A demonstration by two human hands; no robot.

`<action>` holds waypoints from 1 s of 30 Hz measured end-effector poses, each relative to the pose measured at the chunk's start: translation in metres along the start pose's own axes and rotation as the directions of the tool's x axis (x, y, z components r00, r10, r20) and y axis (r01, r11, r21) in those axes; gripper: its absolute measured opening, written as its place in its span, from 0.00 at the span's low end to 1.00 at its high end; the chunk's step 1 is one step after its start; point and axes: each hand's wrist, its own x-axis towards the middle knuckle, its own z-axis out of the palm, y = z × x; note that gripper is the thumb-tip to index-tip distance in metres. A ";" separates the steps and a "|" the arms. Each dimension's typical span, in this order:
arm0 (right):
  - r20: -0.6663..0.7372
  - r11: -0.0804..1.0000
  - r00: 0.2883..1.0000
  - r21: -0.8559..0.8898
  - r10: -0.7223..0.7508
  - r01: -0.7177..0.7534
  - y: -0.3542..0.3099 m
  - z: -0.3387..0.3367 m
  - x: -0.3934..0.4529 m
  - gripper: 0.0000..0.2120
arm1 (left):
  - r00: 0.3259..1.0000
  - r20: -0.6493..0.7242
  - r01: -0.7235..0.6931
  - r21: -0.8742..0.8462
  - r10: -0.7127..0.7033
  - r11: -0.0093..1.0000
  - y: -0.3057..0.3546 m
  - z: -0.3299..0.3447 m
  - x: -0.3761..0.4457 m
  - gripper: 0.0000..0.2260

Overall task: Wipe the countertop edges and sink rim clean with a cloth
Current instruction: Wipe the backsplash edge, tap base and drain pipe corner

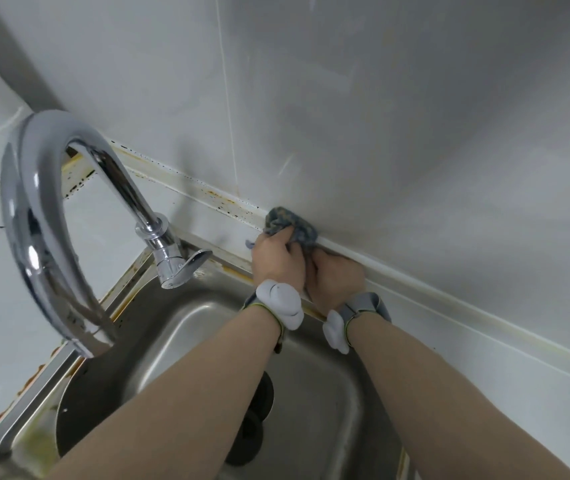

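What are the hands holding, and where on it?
Both the left hand and right hand grip the bunched blue-grey cloth by its lower, near end.

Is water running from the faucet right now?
No, the faucet spout shows no stream, and both hands hold the cloth at the wall strip.

No readable text or labels.
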 end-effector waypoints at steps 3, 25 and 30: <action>0.042 1.000 0.999 0.029 -0.002 0.001 0.003 -0.006 -0.001 0.12 | 0.981 0.180 -0.085 0.043 0.075 0.995 0.000 -0.009 -0.012 0.16; 0.321 0.961 0.914 0.032 0.249 -0.274 -0.104 -0.071 0.007 0.29 | 0.971 0.199 -0.236 0.672 0.135 0.702 -0.161 -0.266 -0.005 0.17; 0.468 0.946 0.830 -0.043 0.303 -0.321 -0.143 -0.066 0.023 0.17 | 0.955 0.269 -0.282 0.712 0.122 0.643 -0.179 -0.266 0.023 0.18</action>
